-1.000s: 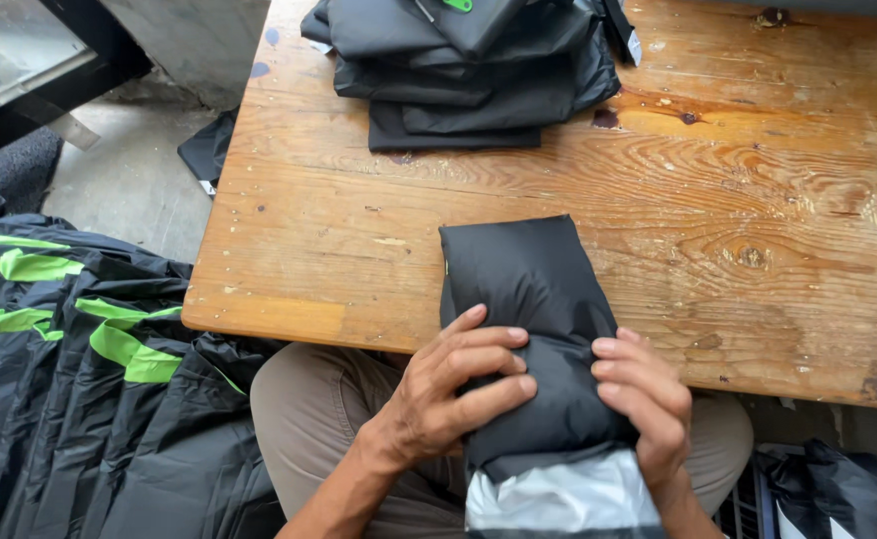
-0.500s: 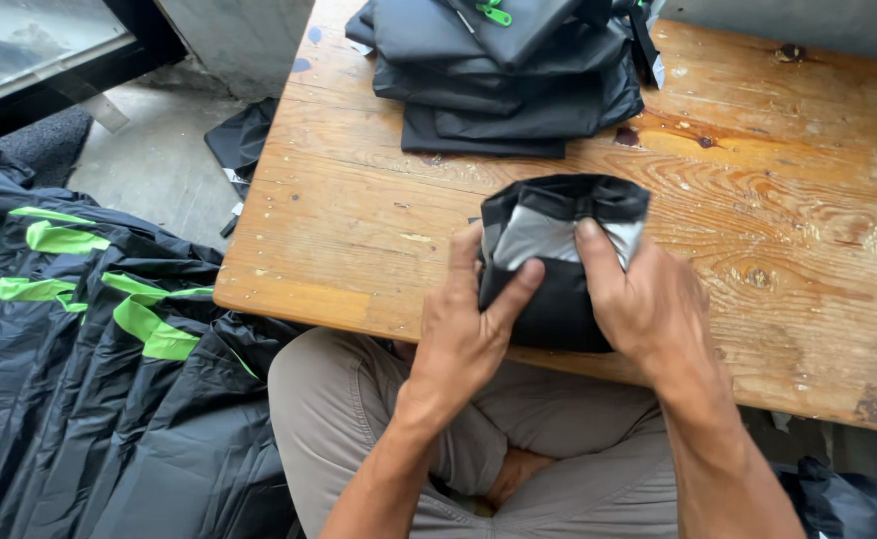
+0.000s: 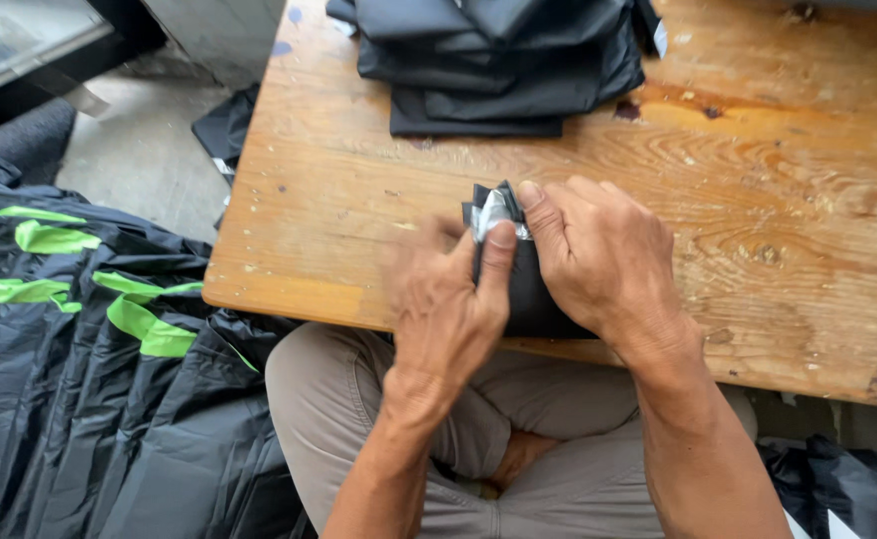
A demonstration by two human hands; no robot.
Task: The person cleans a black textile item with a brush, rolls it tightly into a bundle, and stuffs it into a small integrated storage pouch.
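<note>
Black garment bundle (image 3: 518,289), folded small on desk (image 3: 758,200): left hand (image 3: 448,309), right hand (image 3: 598,260) clamped on it; finished stack (image 3: 498,60) behind, unfolded heap (image 3: 79,349) remaining.

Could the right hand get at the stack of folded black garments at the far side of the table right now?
Probably yes: bare table lies between the right hand and the stack of folded black garments, but that hand is pressing the small black bundle.

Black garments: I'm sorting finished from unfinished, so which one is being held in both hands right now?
The small folded black bundle at the table's near edge, pinched between the left hand and right hand. The others lie untouched: a folded stack at the far edge and green-striped pieces on the floor.
</note>
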